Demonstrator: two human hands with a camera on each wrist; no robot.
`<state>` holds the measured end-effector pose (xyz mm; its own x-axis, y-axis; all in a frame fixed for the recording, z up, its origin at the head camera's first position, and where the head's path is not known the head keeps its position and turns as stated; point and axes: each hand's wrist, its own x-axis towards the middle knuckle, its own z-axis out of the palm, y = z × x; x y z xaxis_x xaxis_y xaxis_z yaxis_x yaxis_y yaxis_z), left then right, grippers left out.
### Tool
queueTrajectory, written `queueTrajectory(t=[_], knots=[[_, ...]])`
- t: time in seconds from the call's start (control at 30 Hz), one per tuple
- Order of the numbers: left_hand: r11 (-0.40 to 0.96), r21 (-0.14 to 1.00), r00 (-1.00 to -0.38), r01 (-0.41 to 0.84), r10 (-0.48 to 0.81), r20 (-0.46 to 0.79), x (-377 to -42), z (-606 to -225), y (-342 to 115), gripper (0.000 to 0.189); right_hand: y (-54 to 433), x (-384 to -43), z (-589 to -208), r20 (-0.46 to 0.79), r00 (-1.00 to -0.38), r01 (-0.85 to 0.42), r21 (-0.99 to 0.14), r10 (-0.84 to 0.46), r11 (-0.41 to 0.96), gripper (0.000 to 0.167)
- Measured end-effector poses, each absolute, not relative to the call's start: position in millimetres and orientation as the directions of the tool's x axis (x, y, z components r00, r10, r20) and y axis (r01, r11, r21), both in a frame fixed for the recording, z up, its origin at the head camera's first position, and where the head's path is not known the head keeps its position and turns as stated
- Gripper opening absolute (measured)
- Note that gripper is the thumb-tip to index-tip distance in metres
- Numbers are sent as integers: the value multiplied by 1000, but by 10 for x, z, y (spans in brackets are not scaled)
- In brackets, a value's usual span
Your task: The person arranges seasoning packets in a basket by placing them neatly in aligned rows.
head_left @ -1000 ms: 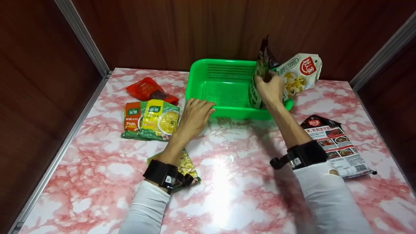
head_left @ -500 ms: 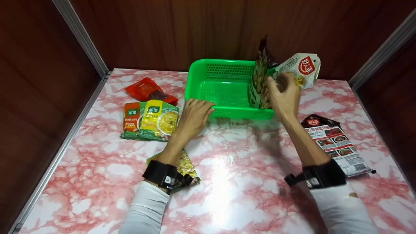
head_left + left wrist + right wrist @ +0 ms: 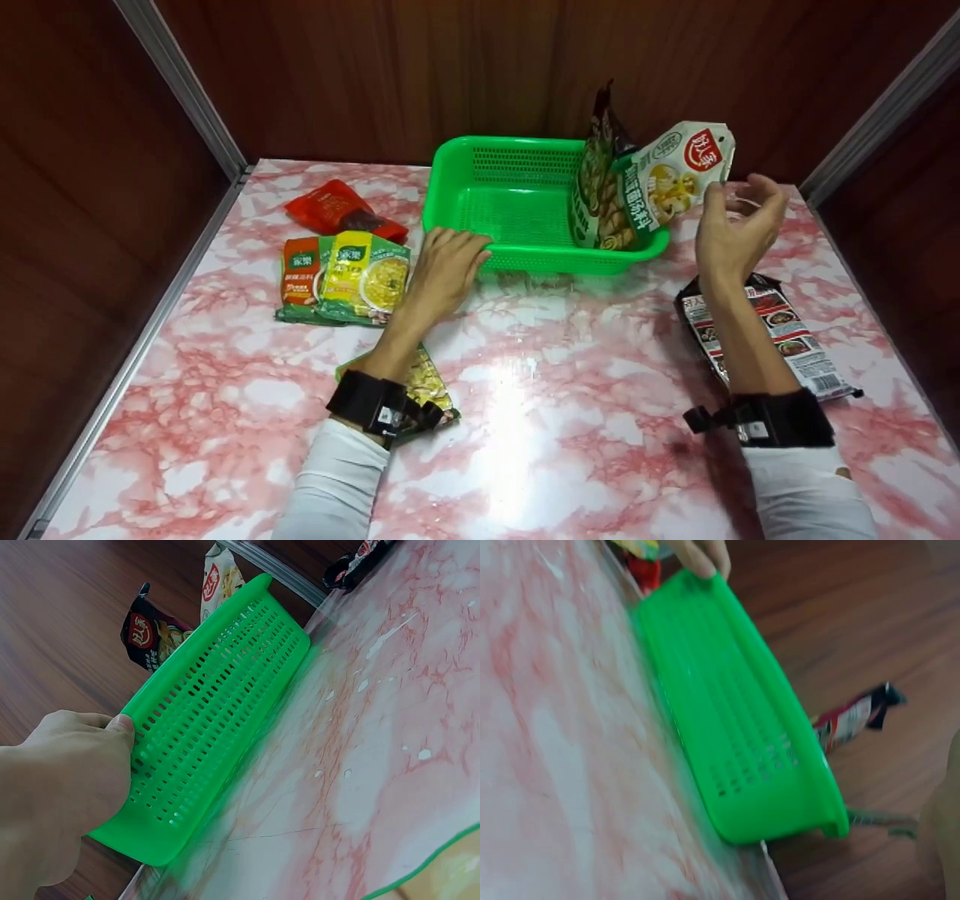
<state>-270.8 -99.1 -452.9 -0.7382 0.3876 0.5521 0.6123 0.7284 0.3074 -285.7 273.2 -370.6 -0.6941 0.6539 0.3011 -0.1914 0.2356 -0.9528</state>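
Note:
The left hand [image 3: 446, 274] grips the front left rim of a green plastic basket [image 3: 540, 259]. In the left wrist view its thumb lies against the outer side of the rim. A dark seasoning pouch [image 3: 592, 191] stands upright inside the basket's right part. Beside it a pale green-and-white seasoning pouch [image 3: 675, 180] leans out over the right end. The right hand [image 3: 739, 232], loosely bent and holding nothing, hovers just right of the pale pouch. Beneath the right forearm lies a black-and-white seasoning packet [image 3: 795, 341], partly covered; the right wrist view is blurred.
Left of the basket lie a red packet [image 3: 341, 210], a yellow soup packet [image 3: 367, 274] and an orange-and-green soup packet [image 3: 300, 274]. Another packet [image 3: 431, 382] is partly under the left wrist. Wooden panels [image 3: 495, 67] enclose the marbled table [image 3: 570, 450].
The right hand has let go of the dark pouch and moved right, past the pale pouch. Both pouches stay in the basket. The left hand keeps its hold on the rim.

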Motion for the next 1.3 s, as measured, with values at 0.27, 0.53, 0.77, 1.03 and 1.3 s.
queueTrajectory(t=[0.27, 0.53, 0.77, 1.03, 1.3], knots=[[738, 302, -747, 603, 389, 539, -2706, -4527, -1000, 33, 2876, -3104, -3786, 86, -852, 47, -970, 516, 240, 50], [732, 296, -732, 614, 389, 559, -2696, -4528, -993, 31, 2901, -3280, -3809, 70, -883, 95, -942, 465, 322, 43], [739, 283, -728, 612, 385, 567, -2714, -4540, -992, 29, 2895, -3344, -3808, 77, -891, 118, -913, 447, 391, 44], [730, 296, -733, 615, 392, 556, -2706, -4525, -992, 31, 2806, -3365, -3769, 335, -855, -20, -785, 397, 620, 38], [726, 294, -725, 622, 392, 567, -2704, -4525, -995, 31, 2690, -3387, -3678, 542, -816, -216, -607, 200, 764, 44]])
